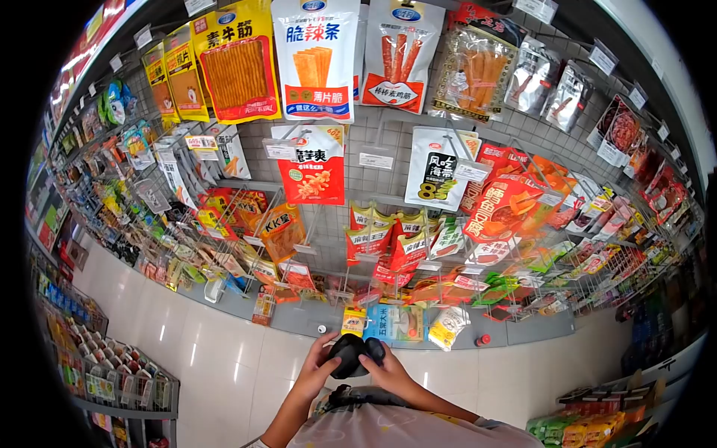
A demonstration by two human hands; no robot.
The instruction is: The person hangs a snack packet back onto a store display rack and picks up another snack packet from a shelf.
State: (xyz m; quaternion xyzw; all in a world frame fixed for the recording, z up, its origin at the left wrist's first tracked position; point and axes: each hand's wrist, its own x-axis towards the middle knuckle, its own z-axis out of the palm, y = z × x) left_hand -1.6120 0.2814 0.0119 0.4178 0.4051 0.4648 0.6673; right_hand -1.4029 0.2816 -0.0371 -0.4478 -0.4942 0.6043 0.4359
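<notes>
Low in the head view, in front of my body, a black object (348, 357) is held between my two hands. What it is I cannot make out. My left hand (320, 364) grips its left side, with the thumb on the front. Around its right part my right hand (386, 367) is closed, thumb also in front. Just beyond the hands, a yellow pack (353, 321) and a blue pack (385, 322) stand on the grey bottom shelf (291, 321).
Ahead rises a wire-grid rack (381, 134) with hanging snack bags on hooks, such as a yellow bag (237, 67) and a white bag (314, 60). A white-yellow pack (448, 328) leans at the bottom shelf. Stocked shelves (123, 411) stand at lower left.
</notes>
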